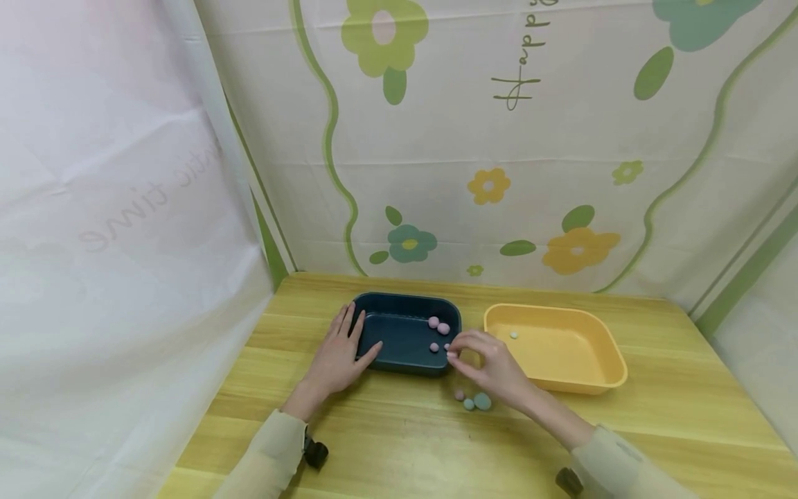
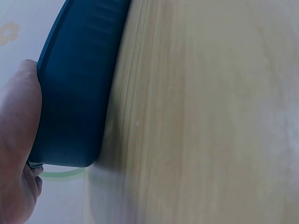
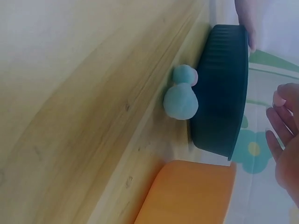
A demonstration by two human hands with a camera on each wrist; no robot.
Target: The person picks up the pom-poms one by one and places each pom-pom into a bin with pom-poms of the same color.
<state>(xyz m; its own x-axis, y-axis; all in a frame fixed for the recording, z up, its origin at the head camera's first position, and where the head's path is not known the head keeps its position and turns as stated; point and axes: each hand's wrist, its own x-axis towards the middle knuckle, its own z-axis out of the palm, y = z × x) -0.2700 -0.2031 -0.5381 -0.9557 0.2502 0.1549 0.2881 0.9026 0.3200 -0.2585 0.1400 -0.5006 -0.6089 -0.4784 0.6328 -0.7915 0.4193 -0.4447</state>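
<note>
My left hand (image 1: 337, 357) holds the left end of a dark blue tray (image 1: 399, 366). Its thumb reaches over the front rim, and its other fingers lie at the left rim. Above the tray's right end, my right hand (image 1: 492, 364) pinches a small pink ball (image 3: 279, 99) between thumb and fingertips. Several pink balls (image 1: 443, 328) sit in the right part of this tray. On the table below the right hand lie a large pale-green ball (image 1: 483, 401), a smaller pale-green ball (image 3: 184, 73) and a pink ball (image 1: 459, 394).
To the right stands a yellow tray (image 1: 614, 374) with a small pale-green ball (image 1: 514, 335) inside. Both trays rest on a wooden table (image 1: 386, 443). A white flower-printed cloth (image 1: 436, 138) hangs behind the table, and another white cloth (image 1: 125, 277) hangs at the left.
</note>
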